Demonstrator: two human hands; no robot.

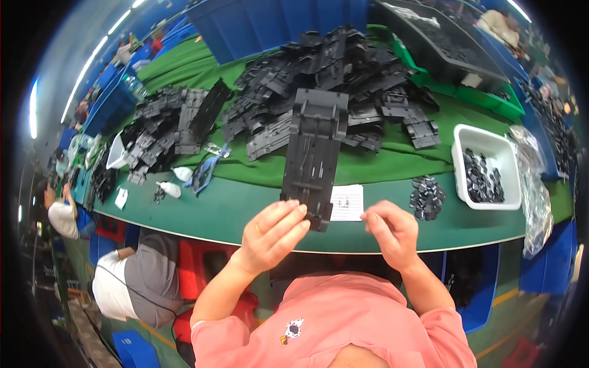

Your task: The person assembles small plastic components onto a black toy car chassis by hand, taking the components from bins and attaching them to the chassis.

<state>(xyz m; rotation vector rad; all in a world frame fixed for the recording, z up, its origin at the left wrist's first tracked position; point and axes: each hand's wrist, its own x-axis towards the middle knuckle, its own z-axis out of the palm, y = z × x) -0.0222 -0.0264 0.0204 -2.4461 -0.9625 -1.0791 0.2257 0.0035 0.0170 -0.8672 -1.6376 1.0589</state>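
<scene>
My left hand grips the near end of a long black plastic tray-like part, which stands up over the table with its ribbed inner side showing. To its right, my right hand is closed, thumb against the curled fingers; whatever it may hold is too small to make out. Between the two hands a sheet of paper with lines and small dark marks lies on the table, partly behind the part. A small heap of flat black pieces lies beyond my right hand.
Large heap of black plastic parts at the back; smaller heap to the left. A white bin with small black pieces stands right, beside clear plastic bags. White bottles lie left. A co-worker is at lower left.
</scene>
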